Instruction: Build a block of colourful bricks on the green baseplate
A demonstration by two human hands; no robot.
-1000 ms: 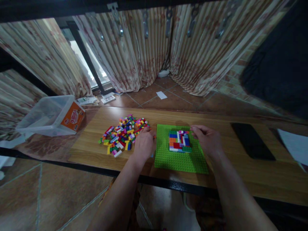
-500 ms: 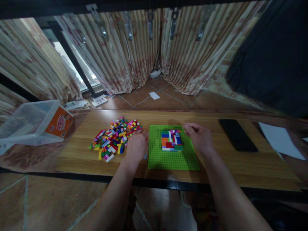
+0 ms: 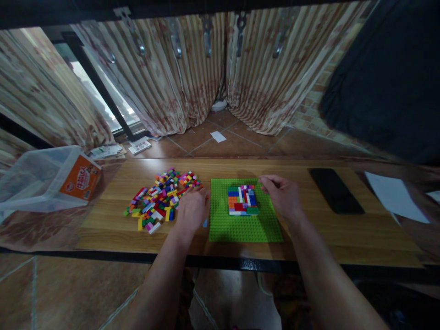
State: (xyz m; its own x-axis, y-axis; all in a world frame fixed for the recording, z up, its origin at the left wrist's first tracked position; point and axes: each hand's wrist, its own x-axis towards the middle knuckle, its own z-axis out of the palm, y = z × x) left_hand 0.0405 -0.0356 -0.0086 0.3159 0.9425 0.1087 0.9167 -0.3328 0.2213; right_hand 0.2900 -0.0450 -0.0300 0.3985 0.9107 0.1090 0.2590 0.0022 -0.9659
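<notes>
A green studded baseplate [image 3: 245, 230] lies between my hands. On it stands a low, roughly square block of multicoloured toy bricks [image 3: 242, 200]. My left hand [image 3: 191, 208] rests at the plate's left edge, beside a loose brick pile [image 3: 156, 201]; its fingers are curled and largely hidden by the back of the hand. Above the plate's right edge, my right hand [image 3: 283, 195] has thumb and fingers pinched together, and anything between them is too small to make out. A light blue brick [image 3: 205, 223] shows on the wood just right of my left wrist.
A clear plastic bin [image 3: 37, 178] with an orange label stands off the table's left end. To the right, a black phone-like slab [image 3: 336, 190] lies on the wooden table [image 3: 113, 229], with white paper [image 3: 395, 195] beyond. Striped curtains [image 3: 192, 78] hang behind.
The whole view has shifted slightly, with table objects now a little further left. Both hands keep nearly the same places and poses, and the brick block looks unchanged.
</notes>
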